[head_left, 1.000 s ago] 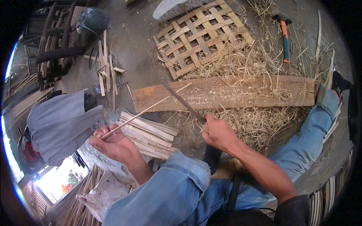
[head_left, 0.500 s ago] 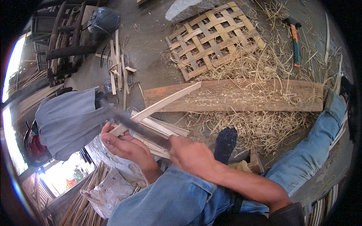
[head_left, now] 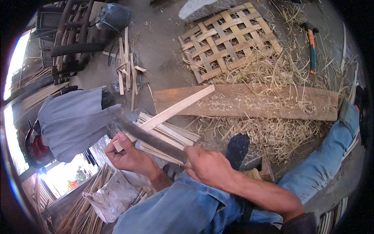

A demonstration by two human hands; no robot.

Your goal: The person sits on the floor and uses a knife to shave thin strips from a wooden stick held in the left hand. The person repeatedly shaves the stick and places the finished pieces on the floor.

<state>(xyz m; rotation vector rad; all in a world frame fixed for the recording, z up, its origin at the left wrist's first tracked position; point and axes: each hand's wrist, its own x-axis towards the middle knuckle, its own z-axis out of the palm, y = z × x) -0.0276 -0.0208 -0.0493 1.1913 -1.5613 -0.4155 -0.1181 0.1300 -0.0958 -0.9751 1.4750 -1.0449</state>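
My left hand [head_left: 130, 156] is closed around the near end of a pale, flat wooden strip [head_left: 177, 109], thumb on top. The strip's far end slants up to the right, above a long brown plank [head_left: 237, 102]. Closed around its handle, my right hand [head_left: 208, 165] holds a large knife with a long dark blade [head_left: 152, 140]. The blade lies across the strip just beyond my left hand and is slightly blurred near its tip. Beneath the blade is a bundle of similar pale strips [head_left: 175, 134]. My right fingers hide the knife's handle.
Curly shavings [head_left: 269, 136] lie around the plank. Beyond it are a woven lattice panel [head_left: 230, 43] and a hammer [head_left: 311, 48] with an orange and green handle. More strips [head_left: 126, 66] lie on the floor, left of the panel. Grey cloth [head_left: 74, 121] hangs at left.
My left thumb has come up over the strip's near end, and the strip's end now shows between the fingers. The blade is less blurred. The whole view has shifted slightly.
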